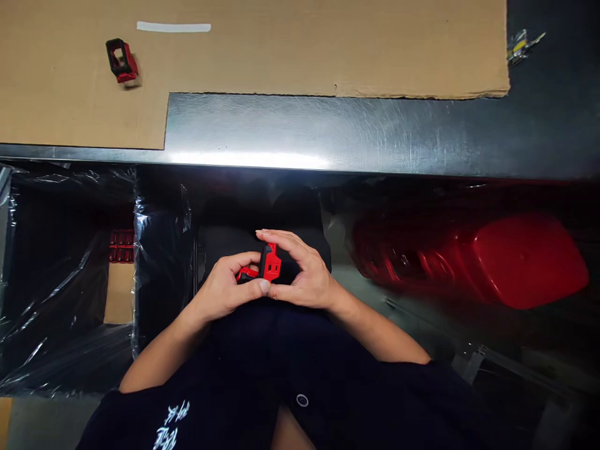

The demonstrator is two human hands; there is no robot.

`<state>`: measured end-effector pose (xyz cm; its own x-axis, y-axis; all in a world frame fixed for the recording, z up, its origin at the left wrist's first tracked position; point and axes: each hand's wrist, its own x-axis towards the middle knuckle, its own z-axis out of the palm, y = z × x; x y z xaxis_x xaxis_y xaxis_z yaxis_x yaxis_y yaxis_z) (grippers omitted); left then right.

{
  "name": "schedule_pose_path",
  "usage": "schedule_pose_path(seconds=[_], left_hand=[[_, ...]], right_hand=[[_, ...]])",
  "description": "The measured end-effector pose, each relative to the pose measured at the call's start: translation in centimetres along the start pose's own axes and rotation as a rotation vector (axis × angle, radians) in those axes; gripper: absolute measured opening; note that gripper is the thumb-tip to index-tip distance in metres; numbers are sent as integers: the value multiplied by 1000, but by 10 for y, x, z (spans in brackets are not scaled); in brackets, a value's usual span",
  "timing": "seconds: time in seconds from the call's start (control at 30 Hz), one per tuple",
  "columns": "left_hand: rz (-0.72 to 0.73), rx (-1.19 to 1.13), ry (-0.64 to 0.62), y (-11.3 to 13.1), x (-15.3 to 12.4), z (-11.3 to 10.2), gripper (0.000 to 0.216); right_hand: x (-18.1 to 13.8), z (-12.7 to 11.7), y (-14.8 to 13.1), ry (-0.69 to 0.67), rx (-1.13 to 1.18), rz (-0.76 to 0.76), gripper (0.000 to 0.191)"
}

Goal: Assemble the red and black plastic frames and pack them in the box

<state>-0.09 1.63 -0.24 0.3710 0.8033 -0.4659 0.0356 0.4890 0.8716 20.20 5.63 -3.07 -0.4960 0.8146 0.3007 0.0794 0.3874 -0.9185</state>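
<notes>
Both of my hands meet in my lap, below the table's edge, around a small red and black plastic part (270, 263). My left hand (229, 287) curls its fingers on the part's left side, thumb pressed under it. My right hand (302, 272) wraps over its right side, index finger arched across the top. A second red and black part (121, 60) stands alone on the cardboard sheet (281, 44) at the far left of the table.
A metal table (375, 134) runs across in front of me. A strip of white tape (173, 27) lies on the cardboard. A plastic-lined box (70, 269) with more red parts (121, 245) sits at my left, stacked red stools (469, 256) at my right.
</notes>
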Motion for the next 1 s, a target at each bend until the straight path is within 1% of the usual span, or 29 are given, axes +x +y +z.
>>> schedule_pose_path(seconds=[0.1, 0.17, 0.2, 0.27, 0.3, 0.4, 0.43, 0.5, 0.6, 0.67, 0.73, 0.87, 0.93, 1.0], left_hand=[[-7, 110, -23, 3, 0, -3, 33], [-26, 155, 17, 5, -1, -2, 33], [-37, 184, 46, 6, -2, -2, 32], [-50, 271, 95, 10, -5, -1, 31], [-51, 321, 114, 12, -6, -1, 30], [-34, 464, 149, 18, -8, 0, 30], [-21, 505, 159, 19, -8, 1, 31], [26, 578, 184, 19, -8, 2, 34], [128, 672, 243, 15, -6, 2, 38], [187, 715, 273, 11, -5, 0, 39], [217, 736, 287, 8, -4, -2, 39], [214, 698, 291, 5, -1, -6, 43], [189, 631, 321, 4, 0, -7, 48], [149, 542, 373, 3, 1, -7, 52]], right_hand=[[2, -1, -1, 0, -35, -41, 79], [3, -3, -3, -11, -49, -50, 80], [4, -5, -4, -16, -35, -28, 80], [3, -11, -7, -11, 72, 78, 75], [2, -14, -8, -2, 163, 155, 67], [-1, -21, -10, -8, 480, 403, 32], [-1, -22, -10, -28, 565, 467, 27], [-1, -21, -11, -71, 688, 557, 27], [2, -17, -12, -100, 771, 631, 31], [4, -13, -14, -82, 779, 655, 28], [6, -9, -16, -50, 770, 664, 24], [7, -6, -17, -33, 745, 656, 21], [7, -5, -16, -37, 696, 609, 20], [7, -5, -14, -36, 591, 513, 18]])
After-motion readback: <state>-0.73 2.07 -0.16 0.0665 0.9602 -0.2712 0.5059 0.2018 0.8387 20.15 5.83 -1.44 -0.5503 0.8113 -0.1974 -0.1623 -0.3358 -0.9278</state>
